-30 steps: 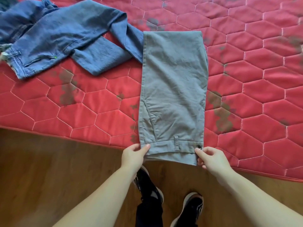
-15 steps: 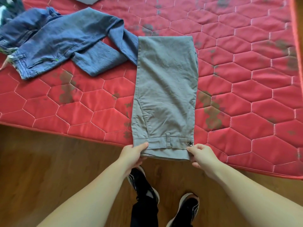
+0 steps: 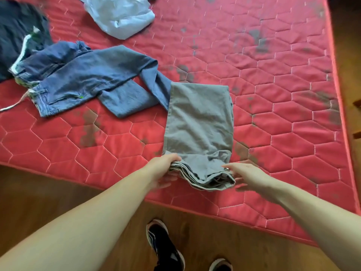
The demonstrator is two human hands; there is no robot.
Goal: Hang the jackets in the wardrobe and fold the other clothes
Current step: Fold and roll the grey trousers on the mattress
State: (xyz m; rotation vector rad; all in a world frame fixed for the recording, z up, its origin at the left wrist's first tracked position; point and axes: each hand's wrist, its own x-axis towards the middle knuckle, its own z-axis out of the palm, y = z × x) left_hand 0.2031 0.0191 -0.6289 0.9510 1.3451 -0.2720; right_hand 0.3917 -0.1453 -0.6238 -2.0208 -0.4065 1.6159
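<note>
Head view: we look down on a red quilted mattress [image 3: 273,106] with its near edge running from the left side down toward the lower right, and wooden floor [image 3: 48,192] below it. At the far left lies a dark garment [image 3: 17,26] with a white stripe, partly cut off by the picture edge. Just right of it, blue jeans [image 3: 82,79] are spread loosely, 1 leg bent back, and their right end touches the far left corner of the grey trousers [image 3: 199,122]. Above, near the top edge, sits a pale crumpled garment [image 3: 121,16].

Our left hand [image 3: 166,171] grips the near left corner of the grey trousers, fingers curled over the stacked waistband layers and thumb side beneath. The trousers are folded lengthwise and stretch away from us across the mattress; the waistband end is raised and bunched between our 2 hands, close to the mattress's near edge. Our right hand [image 3: 248,175] is at the near right corner beside the metal button [image 3: 227,169], with fingers stretched toward the cloth; motion blur there keeps us from telling whether it pinches the fabric or only touches it.

Right of the trousers the mattress shows only bare, stained quilting out to its right edge. Below, 2 dark shoes [image 3: 166,249] stand on the floor.
</note>
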